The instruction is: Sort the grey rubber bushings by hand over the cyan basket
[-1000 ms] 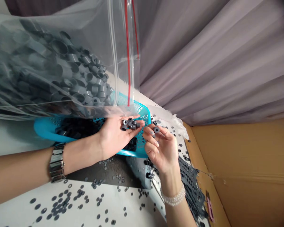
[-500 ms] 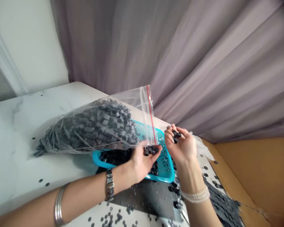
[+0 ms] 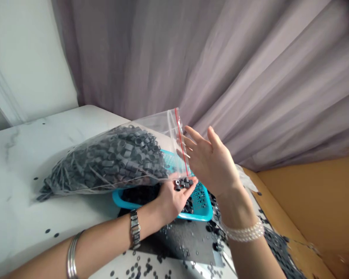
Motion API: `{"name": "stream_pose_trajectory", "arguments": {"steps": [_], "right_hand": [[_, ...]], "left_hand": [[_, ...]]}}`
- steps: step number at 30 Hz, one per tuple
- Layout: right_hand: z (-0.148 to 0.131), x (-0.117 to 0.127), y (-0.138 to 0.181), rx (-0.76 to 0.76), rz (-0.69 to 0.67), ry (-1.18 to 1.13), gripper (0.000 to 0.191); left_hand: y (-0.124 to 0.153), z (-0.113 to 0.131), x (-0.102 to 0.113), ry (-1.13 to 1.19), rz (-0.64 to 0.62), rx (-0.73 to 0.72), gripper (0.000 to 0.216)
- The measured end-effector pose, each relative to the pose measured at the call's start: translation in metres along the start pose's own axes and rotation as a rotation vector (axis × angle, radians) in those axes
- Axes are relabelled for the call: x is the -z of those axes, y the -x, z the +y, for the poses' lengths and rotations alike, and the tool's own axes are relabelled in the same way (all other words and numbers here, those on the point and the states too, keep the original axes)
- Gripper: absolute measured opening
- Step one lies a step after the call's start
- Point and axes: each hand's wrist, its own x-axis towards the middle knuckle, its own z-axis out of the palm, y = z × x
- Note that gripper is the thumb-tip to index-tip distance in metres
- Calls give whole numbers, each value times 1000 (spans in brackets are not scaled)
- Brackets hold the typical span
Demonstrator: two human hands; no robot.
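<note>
A clear zip bag (image 3: 165, 124) with a red stripe along its mouth lies on its side, full of small grey plastic caps (image 3: 119, 153). Under the bag's mouth is my left hand (image 3: 173, 199), cupped palm up around several small dark caps (image 3: 184, 183). Just right of the mouth, my right hand (image 3: 213, 166) is open with its fingers spread, the fingertips overlapping the bag's edge; nothing shows in its palm. Beneath my left hand stands a turquoise perforated basket (image 3: 205, 215), with dark pieces inside it. Whether the right fingertips are inside the bag I cannot tell.
Many small dark pieces (image 3: 145, 267) lie scattered over the white marbled table (image 3: 14, 186). A dark flat sheet (image 3: 177, 244) is in front of the basket. Dark strips (image 3: 279, 248) and clear plastic (image 3: 246, 178) are at the right. A grey curtain (image 3: 151, 54) hangs behind.
My right hand has moved up and left to the bag's mouth and opened; the dark caps it held are gone from it. My left hand stays under the bag with its caps.
</note>
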Motion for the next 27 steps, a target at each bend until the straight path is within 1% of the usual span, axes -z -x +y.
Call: {"name": "stream_pose_trajectory", "arguments": {"steps": [2,3,4,6,7,8,10,12,13,16,19,21,23,24,27], "right_hand": [[5,10,11,-77,-7,-168,56],[9,15,17,-90,23,-225,54],[13,19,25,-76,75,-215,50],[23,27,42,-40,167,-50,37],[29,29,51,-33,178,67,30],[35,30,59,-33,154,185,23],[44,29,72,-31,44,371,16],[52,25,80,-13,-41,488,16],[55,22,83,-6,-52,533,16],[63,14,85,-10,-6,610,12],[73,6,85,-42,70,640,16],[77,2,86,-63,101,655,14],[78,1,87,-77,95,640,8],[78,1,88,-81,80,619,8],[72,7,91,-94,16,548,17]], "left_hand": [[4,3,-2,-10,9,32,20],[6,4,-3,-13,14,49,22],[7,5,-3,-13,23,56,23],[9,5,-4,-18,32,32,25],[9,5,-5,-28,35,8,24],[10,5,-6,-40,36,-22,22],[12,5,-9,-82,50,-43,21],[15,6,-13,-139,71,-2,25],[16,7,-15,-169,77,25,29],[20,8,-21,-229,84,53,37],[22,6,-25,-234,105,27,40],[22,5,-26,-239,117,6,41],[21,4,-25,-255,115,-2,42],[21,5,-23,-264,110,0,42],[20,6,-19,-266,91,-5,43]]}}
